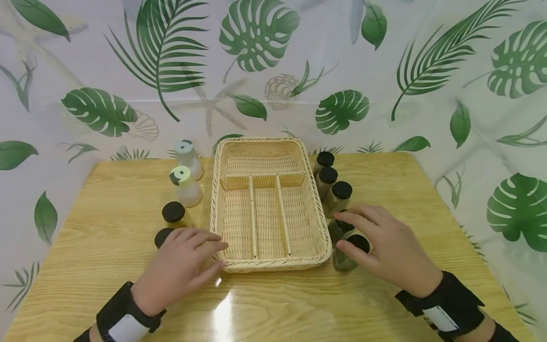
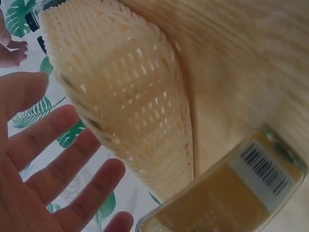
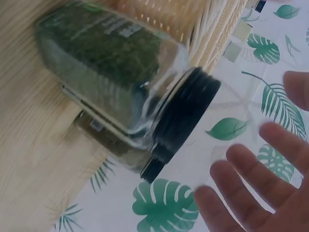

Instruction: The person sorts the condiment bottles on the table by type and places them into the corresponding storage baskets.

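A woven basket (image 1: 273, 265) with dividers lies in the middle of the table, its compartments bare. My left hand (image 1: 183, 261) is at its near left corner, fingers spread and relaxed; in the left wrist view the fingertips (image 2: 113, 169) overlap the basket's rim. Beside that hand stands a black-lidded spice jar (image 2: 227, 193) with yellow contents and a barcode label. My right hand (image 1: 380, 242) hovers with parted fingers over the nearest jars at the basket's right. One of these, a glass jar of green dried herbs (image 3: 106, 58), has a black screw lid (image 3: 188, 113). Neither hand holds anything.
Several black-lidded jars (image 1: 342, 191) line the basket's right side. On its left stand two pale-lidded jars (image 1: 188, 190) and two black-lidded ones (image 1: 174, 212). A leaf-patterned cloth (image 1: 273, 85) hangs behind the wooden table (image 1: 273, 308).
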The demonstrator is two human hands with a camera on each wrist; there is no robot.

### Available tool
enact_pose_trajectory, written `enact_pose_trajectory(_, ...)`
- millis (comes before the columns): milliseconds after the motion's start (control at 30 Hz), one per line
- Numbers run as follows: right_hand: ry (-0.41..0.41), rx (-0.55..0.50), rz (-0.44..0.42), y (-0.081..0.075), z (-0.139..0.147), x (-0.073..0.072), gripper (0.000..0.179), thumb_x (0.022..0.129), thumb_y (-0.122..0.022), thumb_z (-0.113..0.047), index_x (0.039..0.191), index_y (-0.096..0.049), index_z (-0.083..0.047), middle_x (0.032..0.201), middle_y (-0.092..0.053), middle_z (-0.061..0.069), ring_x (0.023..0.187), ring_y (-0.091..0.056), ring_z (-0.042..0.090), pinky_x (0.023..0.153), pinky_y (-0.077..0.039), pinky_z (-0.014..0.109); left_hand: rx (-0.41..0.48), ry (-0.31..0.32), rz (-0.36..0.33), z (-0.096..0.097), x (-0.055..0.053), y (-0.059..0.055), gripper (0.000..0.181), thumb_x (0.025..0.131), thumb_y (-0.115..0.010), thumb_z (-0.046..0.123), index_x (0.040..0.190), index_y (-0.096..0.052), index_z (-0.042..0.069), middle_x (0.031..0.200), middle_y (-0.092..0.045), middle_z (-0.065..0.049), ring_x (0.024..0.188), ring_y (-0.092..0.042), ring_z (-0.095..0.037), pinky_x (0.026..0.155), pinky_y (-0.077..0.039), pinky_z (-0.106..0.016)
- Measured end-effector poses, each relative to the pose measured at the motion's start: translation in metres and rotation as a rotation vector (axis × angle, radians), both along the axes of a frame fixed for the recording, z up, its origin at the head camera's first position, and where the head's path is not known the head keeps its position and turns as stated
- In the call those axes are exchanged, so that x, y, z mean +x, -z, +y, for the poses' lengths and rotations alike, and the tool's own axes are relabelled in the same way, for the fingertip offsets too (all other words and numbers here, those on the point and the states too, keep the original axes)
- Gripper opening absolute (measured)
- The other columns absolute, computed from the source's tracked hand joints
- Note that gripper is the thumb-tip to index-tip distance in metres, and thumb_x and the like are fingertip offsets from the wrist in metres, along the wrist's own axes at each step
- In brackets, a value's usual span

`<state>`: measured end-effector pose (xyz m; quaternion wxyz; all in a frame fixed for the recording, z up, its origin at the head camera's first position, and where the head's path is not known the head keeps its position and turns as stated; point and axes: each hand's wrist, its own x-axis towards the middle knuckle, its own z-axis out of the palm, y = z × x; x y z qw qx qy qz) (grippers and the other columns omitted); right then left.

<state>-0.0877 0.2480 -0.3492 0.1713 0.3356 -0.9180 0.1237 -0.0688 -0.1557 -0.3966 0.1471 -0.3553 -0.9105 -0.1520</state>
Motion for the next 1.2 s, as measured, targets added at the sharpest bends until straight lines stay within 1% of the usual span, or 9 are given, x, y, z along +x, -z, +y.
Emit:
enact_pose_trajectory(67, 0.009, 0.021, 0.0, 0.001, 0.004, 0.002, 0.037, 0.082, -0.068, -0.043, 0.114, -0.066, -0.024, 0.103, -0.055, -0.006, 0.085, -0.051, 0.01, 0.062, -0.049, 0.032, -0.006, 0.0, -0.005, 0.001, 0.002, 0.004, 0.024, 0.088, -0.063, 0.039, 0.103, -0.071, 0.022, 0.112, -0.063, 0.002, 0.102, -0.054, -0.021, 0.088, -0.04, -0.048)
enact_pose_trajectory(133, 0.014, 0.035, -0.003, 0.002, 0.007, 0.003, 0.031, 0.082, -0.069, -0.043, 0.107, -0.068, -0.025, 0.094, -0.052, -0.009, 0.071, -0.044, 0.005, 0.054, -0.045, 0.027, -0.002, -0.001, -0.005, 0.001, 0.003, 0.005, 0.02, 0.087, -0.066, 0.038, 0.097, -0.072, 0.023, 0.11, -0.064, 0.003, 0.099, -0.054, -0.02, 0.088, -0.039, -0.048)
enact_pose_trajectory(233, 0.024, 0.053, -0.031, 0.003, 0.011, 0.005, 0.031, 0.082, -0.069, -0.045, 0.107, -0.068, -0.027, 0.09, -0.049, -0.011, 0.058, -0.037, 0.0, 0.048, -0.04, 0.022, 0.017, 0.004, -0.008, 0.002, 0.002, 0.006, 0.021, 0.085, -0.068, 0.04, 0.097, -0.072, 0.024, 0.11, -0.064, 0.004, 0.1, -0.053, -0.02, 0.09, -0.036, -0.051)
enact_pose_trajectory(333, 0.043, 0.073, -0.076, 0.002, 0.014, 0.006, 0.034, 0.082, -0.068, -0.048, 0.109, -0.067, -0.028, 0.09, -0.049, -0.011, 0.051, -0.034, -0.003, 0.045, -0.038, 0.02, 0.04, 0.019, -0.014, 0.003, 0.0, 0.005, 0.022, 0.083, -0.07, 0.041, 0.098, -0.071, 0.024, 0.11, -0.064, 0.004, 0.102, -0.052, -0.02, 0.092, -0.034, -0.053)
enact_pose_trajectory(533, 0.059, 0.114, -0.17, 0.004, 0.014, 0.005, 0.034, 0.083, -0.066, -0.051, 0.107, -0.067, -0.027, 0.091, -0.051, -0.01, 0.048, -0.035, -0.005, 0.043, -0.037, 0.019, 0.061, 0.021, -0.024, 0.002, 0.001, 0.005, 0.019, 0.081, -0.073, 0.036, 0.096, -0.071, 0.025, 0.109, -0.064, 0.005, 0.102, -0.051, -0.019, 0.092, -0.034, -0.053)
enact_pose_trajectory(733, 0.041, 0.116, -0.219, 0.01, 0.017, 0.004, 0.031, 0.083, -0.067, -0.05, 0.104, -0.067, -0.027, 0.093, -0.053, -0.009, 0.051, -0.038, -0.006, 0.045, -0.039, 0.019, 0.066, 0.009, -0.033, 0.001, 0.003, 0.006, 0.019, 0.079, -0.075, 0.036, 0.094, -0.072, 0.025, 0.108, -0.065, 0.006, 0.101, -0.051, -0.018, 0.091, -0.035, -0.052)
enact_pose_trajectory(1000, 0.02, 0.139, -0.206, 0.015, 0.017, 0.0, 0.039, 0.076, -0.076, -0.042, 0.106, -0.068, -0.02, 0.09, -0.052, -0.005, 0.052, -0.039, -0.002, 0.045, -0.039, 0.019, 0.054, 0.012, -0.027, 0.001, -0.002, 0.008, 0.018, 0.08, -0.074, 0.036, 0.094, -0.072, 0.025, 0.107, -0.065, 0.007, 0.101, -0.049, -0.019, 0.092, -0.033, -0.051)
enact_pose_trajectory(1100, 0.025, 0.136, -0.212, 0.017, 0.016, 0.002, 0.038, 0.076, -0.077, -0.039, 0.106, -0.067, -0.019, 0.09, -0.052, -0.005, 0.053, -0.039, -0.002, 0.045, -0.039, 0.02, 0.055, 0.014, -0.035, 0.001, -0.001, 0.009, 0.018, 0.081, -0.073, 0.037, 0.094, -0.072, 0.025, 0.107, -0.065, 0.008, 0.1, -0.049, -0.018, 0.092, -0.033, -0.05)
enact_pose_trajectory(1200, 0.022, 0.105, -0.217, 0.02, 0.014, 0.003, 0.035, 0.075, -0.078, -0.036, 0.104, -0.067, -0.02, 0.09, -0.052, -0.007, 0.053, -0.039, -0.001, 0.045, -0.039, 0.02, 0.067, 0.01, -0.034, -0.002, 0.0, 0.012, 0.018, 0.081, -0.073, 0.037, 0.094, -0.073, 0.025, 0.107, -0.066, 0.008, 0.1, -0.048, -0.018, 0.092, -0.034, -0.049)
